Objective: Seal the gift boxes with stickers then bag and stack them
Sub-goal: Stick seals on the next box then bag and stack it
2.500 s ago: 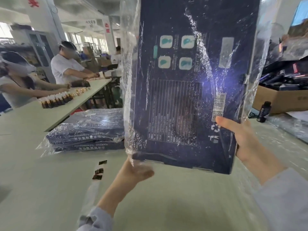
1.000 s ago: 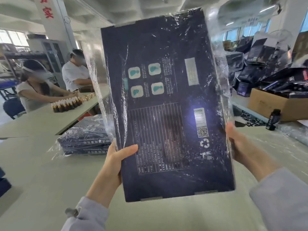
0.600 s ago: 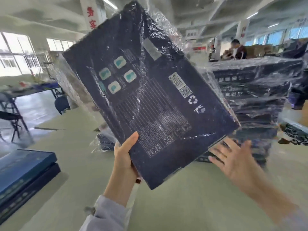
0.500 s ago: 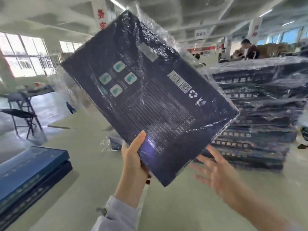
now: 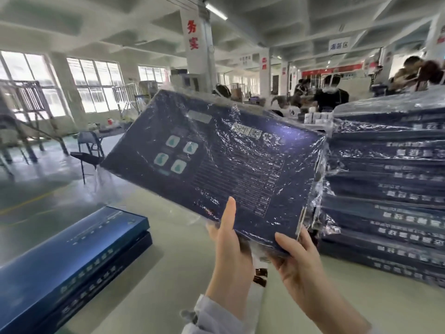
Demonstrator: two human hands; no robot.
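Rightward swing done, the right hand (image 5: 296, 259) has rejoined the left hand (image 5: 228, 239) on the near edge of the bagged gift box (image 5: 216, 160), and both grip it aloft. Its long axis runs 10 to 4 o'clock. The stack of bagged boxes (image 5: 390, 189) sits at 3 o'clock, nearer the right hand.
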